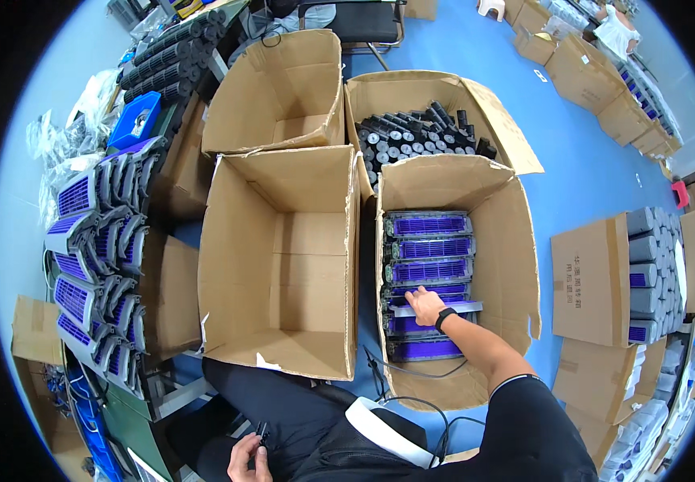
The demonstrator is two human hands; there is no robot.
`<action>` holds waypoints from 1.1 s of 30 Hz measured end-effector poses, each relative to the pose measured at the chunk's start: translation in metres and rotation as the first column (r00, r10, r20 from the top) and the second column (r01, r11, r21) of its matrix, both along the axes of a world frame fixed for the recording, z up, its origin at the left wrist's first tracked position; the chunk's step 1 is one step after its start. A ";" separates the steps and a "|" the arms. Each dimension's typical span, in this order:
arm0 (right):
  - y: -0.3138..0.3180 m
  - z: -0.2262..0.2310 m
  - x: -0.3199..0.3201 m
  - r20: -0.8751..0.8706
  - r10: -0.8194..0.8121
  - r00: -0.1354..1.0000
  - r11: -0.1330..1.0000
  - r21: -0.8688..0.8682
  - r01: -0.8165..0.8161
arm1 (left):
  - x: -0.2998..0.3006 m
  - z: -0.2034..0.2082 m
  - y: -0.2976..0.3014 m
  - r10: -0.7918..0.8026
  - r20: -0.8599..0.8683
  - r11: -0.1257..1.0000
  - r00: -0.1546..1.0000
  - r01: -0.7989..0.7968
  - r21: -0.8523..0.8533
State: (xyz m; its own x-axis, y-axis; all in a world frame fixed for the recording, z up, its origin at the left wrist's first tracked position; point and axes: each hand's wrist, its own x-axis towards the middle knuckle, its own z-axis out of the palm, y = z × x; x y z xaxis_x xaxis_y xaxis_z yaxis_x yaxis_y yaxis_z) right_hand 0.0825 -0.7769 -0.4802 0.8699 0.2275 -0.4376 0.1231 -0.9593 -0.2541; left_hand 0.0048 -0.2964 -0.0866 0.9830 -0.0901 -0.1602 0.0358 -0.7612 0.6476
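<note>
My right hand (425, 306) reaches down into an open cardboard box (504, 241) on the right. Its fingers are closed on the edge of a grey-framed purple grille unit (464, 307), which stands higher than the others. Several similar purple grille units (432, 248) lie in a row in that box. Low in the view, over my lap, my left hand (249, 459) is curled, with a small dark piece (262, 434) at its fingertips; its exact kind is too small to make out.
Left of that box stands a bare-bottomed cardboard box (307, 233), with another box (283, 88) behind. A box of black cylinders (420, 136) is at the back. Stacked purple-grey grilles (94, 257) cover the left bench. A white curved device (388, 434) with cables lies by my lap.
</note>
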 end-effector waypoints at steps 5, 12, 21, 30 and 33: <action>0.003 0.009 0.007 0.073 0.003 0.997 0.991 -0.136 0.007 | -0.006 -0.006 0.003 -0.001 -0.016 1.000 1.000 0.001 -0.018; 0.004 0.001 0.003 -0.174 -0.061 0.983 0.994 0.081 0.076 | 0.001 -0.002 0.002 0.058 -0.006 0.998 0.998 -0.058 -0.018; -0.004 0.007 -0.011 -0.076 -0.014 0.997 0.974 0.224 0.031 | -0.004 -0.005 0.009 0.035 0.015 0.999 0.999 -0.035 0.023; 0.018 0.012 -0.058 0.020 -0.077 0.997 0.988 0.137 0.074 | -0.002 0.002 0.004 0.020 0.044 0.998 0.999 -0.023 0.064; 0.017 0.006 -0.059 -0.081 -0.154 0.985 0.984 0.077 0.161 | -0.007 0.000 0.010 0.059 -0.004 0.998 0.998 -0.059 0.021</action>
